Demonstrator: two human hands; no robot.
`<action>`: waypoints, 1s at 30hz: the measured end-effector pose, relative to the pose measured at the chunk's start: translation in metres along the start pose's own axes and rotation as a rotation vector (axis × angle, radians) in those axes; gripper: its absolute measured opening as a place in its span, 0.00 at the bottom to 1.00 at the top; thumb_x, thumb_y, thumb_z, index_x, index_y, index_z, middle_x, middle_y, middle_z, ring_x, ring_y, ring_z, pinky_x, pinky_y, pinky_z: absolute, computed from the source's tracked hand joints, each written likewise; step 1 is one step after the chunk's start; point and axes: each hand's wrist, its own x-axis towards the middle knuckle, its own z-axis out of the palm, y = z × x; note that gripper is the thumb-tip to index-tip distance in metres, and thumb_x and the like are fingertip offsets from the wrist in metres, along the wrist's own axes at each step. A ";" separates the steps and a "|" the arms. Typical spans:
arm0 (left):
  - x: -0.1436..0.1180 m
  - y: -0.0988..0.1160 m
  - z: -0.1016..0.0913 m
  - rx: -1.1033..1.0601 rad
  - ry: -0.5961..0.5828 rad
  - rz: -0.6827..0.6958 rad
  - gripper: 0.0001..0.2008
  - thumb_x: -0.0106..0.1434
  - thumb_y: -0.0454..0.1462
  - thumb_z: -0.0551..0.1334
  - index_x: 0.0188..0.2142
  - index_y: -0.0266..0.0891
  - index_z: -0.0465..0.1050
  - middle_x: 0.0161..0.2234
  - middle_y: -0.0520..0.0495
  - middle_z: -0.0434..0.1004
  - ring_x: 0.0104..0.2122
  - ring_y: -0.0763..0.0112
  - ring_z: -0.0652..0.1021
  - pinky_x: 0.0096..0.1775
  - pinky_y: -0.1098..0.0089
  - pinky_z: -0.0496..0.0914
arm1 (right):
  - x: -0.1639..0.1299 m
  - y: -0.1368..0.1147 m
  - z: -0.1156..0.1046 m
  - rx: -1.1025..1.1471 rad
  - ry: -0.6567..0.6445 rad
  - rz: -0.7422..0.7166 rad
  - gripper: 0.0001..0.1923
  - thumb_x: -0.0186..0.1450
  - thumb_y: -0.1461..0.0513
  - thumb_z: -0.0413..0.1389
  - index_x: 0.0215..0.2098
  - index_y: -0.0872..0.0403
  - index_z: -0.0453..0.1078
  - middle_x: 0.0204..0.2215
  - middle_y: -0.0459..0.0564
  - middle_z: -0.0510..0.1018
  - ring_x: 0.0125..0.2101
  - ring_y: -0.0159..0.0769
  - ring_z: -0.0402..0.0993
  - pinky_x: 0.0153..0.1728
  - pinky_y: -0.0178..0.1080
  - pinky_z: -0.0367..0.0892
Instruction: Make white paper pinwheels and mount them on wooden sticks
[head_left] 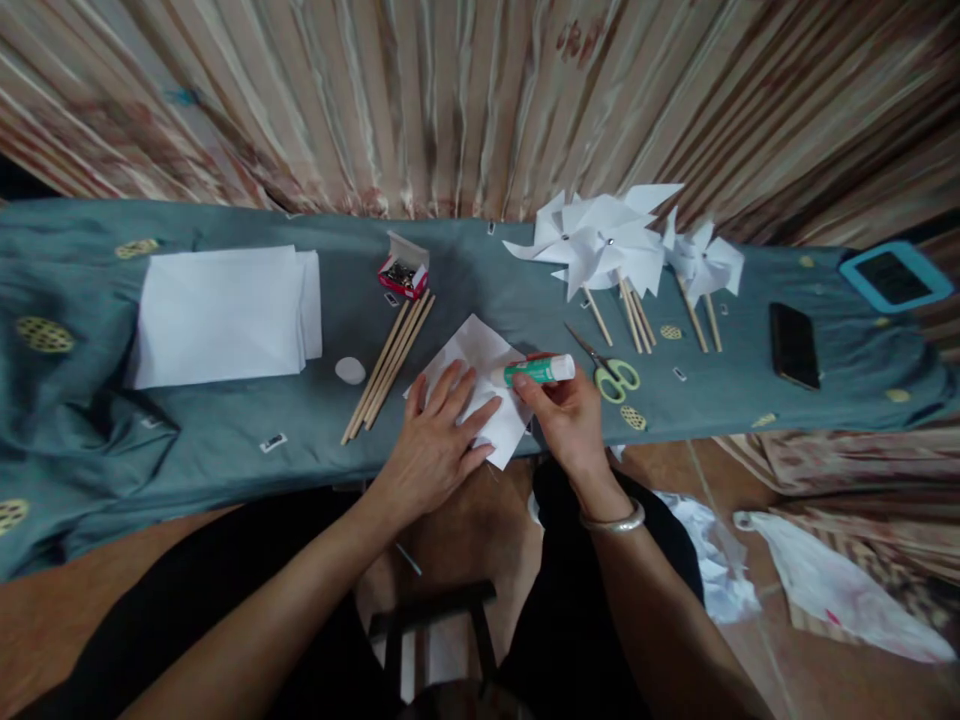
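A white square of paper (474,345) lies turned like a diamond at the table's front edge, one corner jutting past it. My left hand (439,440) rests flat on the paper with its fingers spread. Held in my right hand (568,415) is a green and white glue stick (536,372), lying nearly level, its left end at the middle of the paper. A round white cap (350,371) sits left of several wooden sticks (386,370). Scissors (609,372) with light green handles lie to the right of my right hand.
A stack of white paper (221,315) lies on the left of the cloth-covered table (480,270). Behind the sticks is an open small box of pins (405,270). Several paper pinwheels (611,240) lie at the back right, near a phone (794,345) and a blue-framed device (895,277).
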 end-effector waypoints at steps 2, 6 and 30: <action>0.001 -0.001 0.002 0.008 -0.006 -0.012 0.25 0.67 0.45 0.61 0.62 0.44 0.64 0.66 0.33 0.59 0.69 0.46 0.54 0.62 0.37 0.52 | 0.001 0.003 0.001 -0.088 -0.023 -0.017 0.17 0.56 0.51 0.66 0.38 0.51 0.71 0.30 0.44 0.80 0.28 0.33 0.75 0.33 0.38 0.70; 0.001 -0.001 0.003 -0.001 -0.010 -0.033 0.25 0.65 0.46 0.63 0.60 0.44 0.66 0.66 0.33 0.59 0.68 0.44 0.55 0.63 0.38 0.53 | 0.001 0.006 -0.001 -0.279 -0.008 -0.070 0.18 0.58 0.49 0.65 0.39 0.51 0.72 0.31 0.45 0.80 0.31 0.35 0.76 0.37 0.40 0.71; 0.003 0.002 0.006 -0.101 0.006 -0.092 0.23 0.66 0.47 0.61 0.58 0.46 0.67 0.67 0.40 0.59 0.68 0.45 0.54 0.64 0.38 0.50 | -0.007 -0.007 0.010 -0.706 -0.018 -0.218 0.16 0.64 0.47 0.59 0.40 0.50 0.70 0.29 0.47 0.81 0.28 0.39 0.78 0.31 0.40 0.70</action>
